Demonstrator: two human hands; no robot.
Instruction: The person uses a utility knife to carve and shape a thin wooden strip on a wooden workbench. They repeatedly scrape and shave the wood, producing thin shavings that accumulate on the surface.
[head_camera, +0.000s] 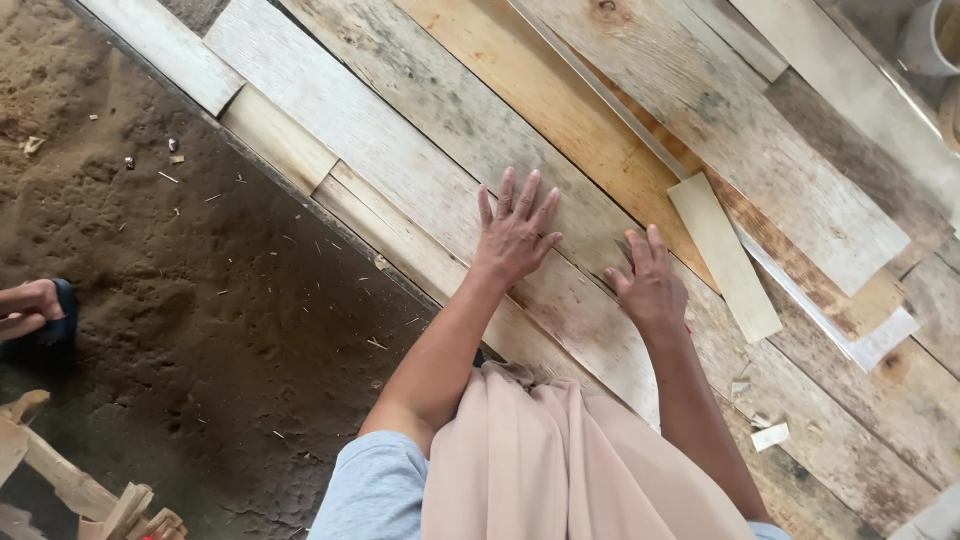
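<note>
Wood boards lie side by side, mostly placed. Dirt floor (150, 250) at left, another person's foot (35, 310) at its edge. Left hand (515, 235) is flat, fingers spread, pressing a pale weathered plank (400, 150). Right hand (650, 285) is half curled on the neighbouring board, holding nothing. Short loose strip (725, 255) lies just right, unplaced.

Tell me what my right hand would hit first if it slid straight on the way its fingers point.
Probably the small pale slat just beyond the right hand, lying across the boards; the line may pass just left of it.
</note>
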